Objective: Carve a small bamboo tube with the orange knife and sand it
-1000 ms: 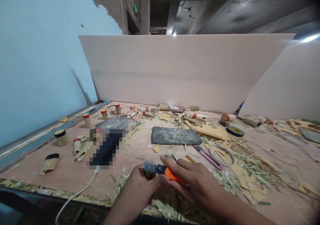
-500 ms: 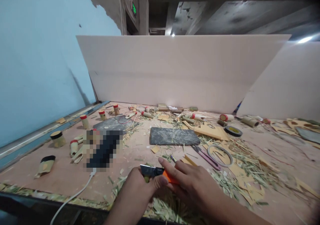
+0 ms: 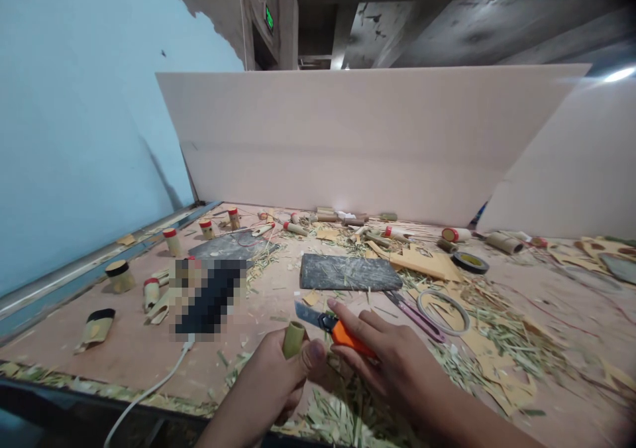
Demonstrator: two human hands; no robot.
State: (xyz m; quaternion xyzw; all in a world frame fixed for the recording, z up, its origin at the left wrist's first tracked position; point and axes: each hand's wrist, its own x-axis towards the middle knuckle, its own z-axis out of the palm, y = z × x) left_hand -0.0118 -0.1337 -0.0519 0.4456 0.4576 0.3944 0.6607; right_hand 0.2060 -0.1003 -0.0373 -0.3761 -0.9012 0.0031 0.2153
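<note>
My left hand [image 3: 271, 375] is wrapped round a short green bamboo tube [image 3: 294, 339], its hollow end pointing up. In my right hand [image 3: 392, 358] is an orange utility knife [image 3: 348, 336], the index finger stretched along its handle. The blade points left, just above and to the right of the tube's end, apart from it. Beneath both hands lies a heap of green shavings [image 3: 342, 408]. Beyond them a grey sharpening stone [image 3: 350, 272] rests flat on the table, with a purple cutter [image 3: 417, 317] to its right.
A tape roll [image 3: 444, 312] and a black tape roll [image 3: 470, 262] lie at right among yellow sheet scraps [image 3: 497, 368]. At left are a blurred dark device [image 3: 211, 302] with a white cable [image 3: 149, 395] and several capped bamboo pieces [image 3: 118, 276]. A pale board [image 3: 368, 143] stands behind.
The knife has lifted off the bamboo tube, moving up and right with my right hand. The tube's end now shows clearly in my left hand, which has dropped slightly.
</note>
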